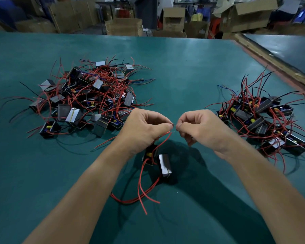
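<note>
Two heaps of small black modules with red and black leads lie on the green worktop. The bigger heap is at the left, a little apart from the hands. Next comes the left hand; its grip is closed, with thumb and forefinger pinching a thin wire end. Under this wrist is one module, a black case with a yellow part inside, and a grey block is just beside it. Their red wires loop toward the near edge. Whether the module hangs or lies, I cannot tell. The right hand meets the left one at the fingertips, its grip also pinched on the same wire end. The smaller heap lies at the right, near the right hand.
</note>
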### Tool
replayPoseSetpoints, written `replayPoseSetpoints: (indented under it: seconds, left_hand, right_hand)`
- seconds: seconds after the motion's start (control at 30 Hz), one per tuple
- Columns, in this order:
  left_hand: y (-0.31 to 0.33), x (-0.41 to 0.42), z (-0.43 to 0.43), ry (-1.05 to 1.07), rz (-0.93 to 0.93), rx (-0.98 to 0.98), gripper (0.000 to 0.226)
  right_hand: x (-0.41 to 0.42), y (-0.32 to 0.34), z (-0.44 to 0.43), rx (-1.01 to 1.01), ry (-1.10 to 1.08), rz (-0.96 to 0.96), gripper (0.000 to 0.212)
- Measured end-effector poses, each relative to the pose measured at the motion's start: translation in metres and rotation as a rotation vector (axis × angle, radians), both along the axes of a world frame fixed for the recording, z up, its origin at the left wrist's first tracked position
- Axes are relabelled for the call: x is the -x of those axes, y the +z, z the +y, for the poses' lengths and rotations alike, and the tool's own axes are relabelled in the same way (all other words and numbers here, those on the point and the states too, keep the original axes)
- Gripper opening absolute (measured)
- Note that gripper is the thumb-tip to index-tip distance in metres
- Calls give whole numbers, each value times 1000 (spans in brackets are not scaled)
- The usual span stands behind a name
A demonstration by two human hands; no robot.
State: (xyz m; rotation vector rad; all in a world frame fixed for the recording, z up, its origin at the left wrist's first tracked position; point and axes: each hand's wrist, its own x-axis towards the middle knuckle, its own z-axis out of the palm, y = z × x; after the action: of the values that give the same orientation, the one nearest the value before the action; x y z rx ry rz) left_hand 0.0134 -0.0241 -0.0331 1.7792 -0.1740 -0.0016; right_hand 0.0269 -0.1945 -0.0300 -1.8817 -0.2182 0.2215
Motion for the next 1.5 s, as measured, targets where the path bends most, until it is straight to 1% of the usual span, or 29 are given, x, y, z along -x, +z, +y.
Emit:
replayPoseSetpoints:
  seconds: [0.13,0.23,0.33,0.43,0.57,0.63,0.77,0.83,0.97,1.1,1.2,1.37,1.43,1.5]
  left_hand:
    - [2,-1,4,44,91,79,20]
    - [2,-2,6,28,152,101,16]
    - [2,-2,6,-25,193,112,15]
    - [2,-2,6,-29,214,118,13]
    - [3,-2,7,-39,222,122,13]
    - [2,-2,7,-47,220,137,13]
    - [2,-1,7,-43,195,128,15]
    - [2,-1,7,-42,184,124,16]
    - [3,-1,7,-47,204,135,13]
    - [2,-1,9,-54,210,120,11]
    - [2,-2,9,-34,211,105,14]
    - [2,-5,9,20,270,198,12]
    - [3,-5,10,29,296,210,7]
    - [4,-6,11,33,313,206,6]
  right_hand:
    - [0,-1,-2,-42,35,-131,20]
    - [-1,-2,-3,-4,29,-263,20]
    - [-2,-3,-5,-9,52,-286,21]
    - [-3,-3,-7,-2,54,-305,20]
    - [-3,-5,-7,26,58,-360,10]
    - [-3,-6,-7,25,56,-354,5]
    - [-4,-7,-5,-8,54,-328,3]
    - [-3,-6,-4,-44,66,-318,5]
    - [-3,-4,-5,-74,68,-304,19]
    - [-3,-2,-7,-89,25,-298,19]
    - [-2,0,-8,-87,32,-290,20]
    - [-4,-1,-8,-64,13,-280,23]
    - [-5,-2,-9,-37,20,-277,25]
    - [-6,-2,-10,-9,39,-274,26]
